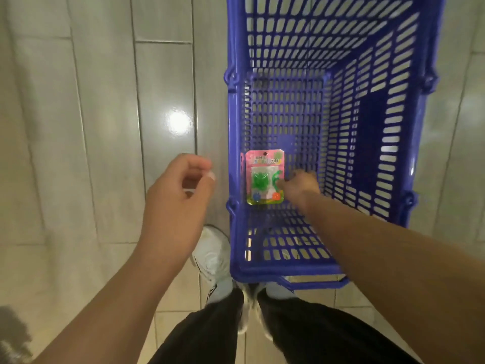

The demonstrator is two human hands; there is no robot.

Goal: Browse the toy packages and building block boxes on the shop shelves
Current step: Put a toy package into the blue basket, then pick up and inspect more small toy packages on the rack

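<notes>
A small toy blister pack (pixel 265 177), pink card with a green toy and a blue and an orange ball, lies flat on the bottom of a blue plastic shopping basket (pixel 372 106). My right hand (pixel 300 183) reaches down into the basket and its fingers touch the pack's right edge; whether they pinch it is hidden. My left hand (pixel 181 190) hovers outside the basket's left wall, fingers loosely curled, holding nothing.
The basket stands on a glossy grey tiled floor (pixel 105 127) with a light reflection. My white shoes (pixel 215 261) and dark trousers show at the bottom, right against the basket's near wall. No shelves are in view.
</notes>
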